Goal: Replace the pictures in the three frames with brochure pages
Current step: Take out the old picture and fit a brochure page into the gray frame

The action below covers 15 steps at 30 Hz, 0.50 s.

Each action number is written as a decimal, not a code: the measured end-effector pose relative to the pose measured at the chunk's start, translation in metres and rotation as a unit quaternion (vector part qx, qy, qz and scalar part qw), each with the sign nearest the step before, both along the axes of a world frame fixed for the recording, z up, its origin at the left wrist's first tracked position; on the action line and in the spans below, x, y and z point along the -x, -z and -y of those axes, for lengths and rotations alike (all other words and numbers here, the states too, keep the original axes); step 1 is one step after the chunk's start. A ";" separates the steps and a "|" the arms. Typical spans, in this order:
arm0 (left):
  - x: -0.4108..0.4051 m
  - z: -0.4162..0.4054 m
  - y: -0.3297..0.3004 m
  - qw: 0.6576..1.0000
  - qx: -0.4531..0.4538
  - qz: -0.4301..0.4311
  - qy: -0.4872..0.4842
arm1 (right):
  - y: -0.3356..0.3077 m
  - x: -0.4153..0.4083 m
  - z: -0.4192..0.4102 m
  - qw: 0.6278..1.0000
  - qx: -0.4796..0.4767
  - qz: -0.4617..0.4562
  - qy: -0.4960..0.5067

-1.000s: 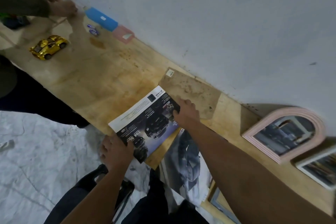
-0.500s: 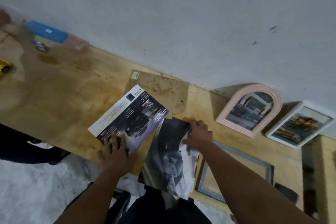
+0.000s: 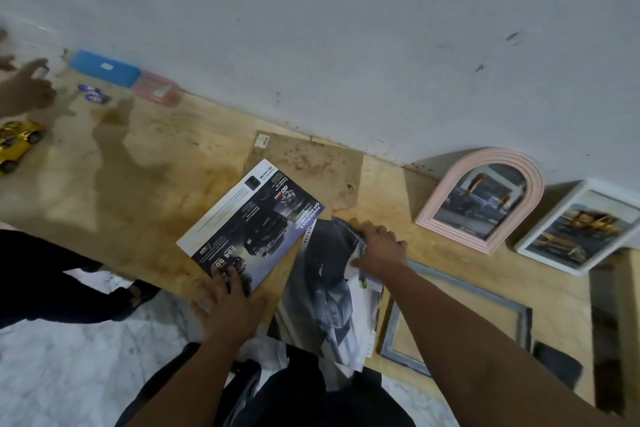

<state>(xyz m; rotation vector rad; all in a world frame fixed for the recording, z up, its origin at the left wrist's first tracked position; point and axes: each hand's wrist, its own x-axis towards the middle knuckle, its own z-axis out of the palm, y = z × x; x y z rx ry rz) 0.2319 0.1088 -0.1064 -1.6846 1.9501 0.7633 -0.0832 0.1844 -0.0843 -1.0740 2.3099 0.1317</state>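
Where left hand (image 3: pixel 228 305) presses, brochure page (image 3: pixel 252 222) reads "OFF-ROAD ABILITY"

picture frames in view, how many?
3. The pink arched frame leans against the wall; the white frame leans to its right; the grey frame lies flat on the table under the right forearm, partly hidden. Others may sit out of view.

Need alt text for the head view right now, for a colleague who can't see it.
At a wooden table against a wall, the left hand presses flat on a brochure page while the right hand grips a stack of dark car pages. A pink arched frame, a white frame and an empty grey frame lie to the right.
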 end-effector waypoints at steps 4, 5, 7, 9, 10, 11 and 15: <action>0.006 -0.010 -0.002 0.994 0.083 -0.010 0.071 | -0.005 0.009 -0.006 0.978 0.080 0.136 0.132; 0.006 -0.012 -0.001 0.992 0.096 -0.015 0.080 | -0.008 0.013 -0.006 0.969 0.090 0.169 0.160; 0.010 -0.016 -0.008 0.990 0.112 0.000 0.083 | -0.016 0.021 -0.010 0.946 0.089 0.232 0.208; 0.017 -0.019 -0.021 0.986 0.135 -0.030 0.093 | -0.026 0.029 -0.019 0.915 0.091 0.295 0.260; 0.023 -0.020 -0.024 0.986 0.128 -0.059 0.085 | -0.031 0.034 -0.024 0.895 0.097 0.327 0.287; 0.030 -0.021 -0.032 0.989 0.102 -0.096 0.048 | -0.036 0.038 -0.031 0.873 0.106 0.359 0.313; 0.061 -0.029 -0.049 0.958 -0.028 -0.249 -0.138 | -0.061 0.054 -0.070 0.791 0.147 0.454 0.383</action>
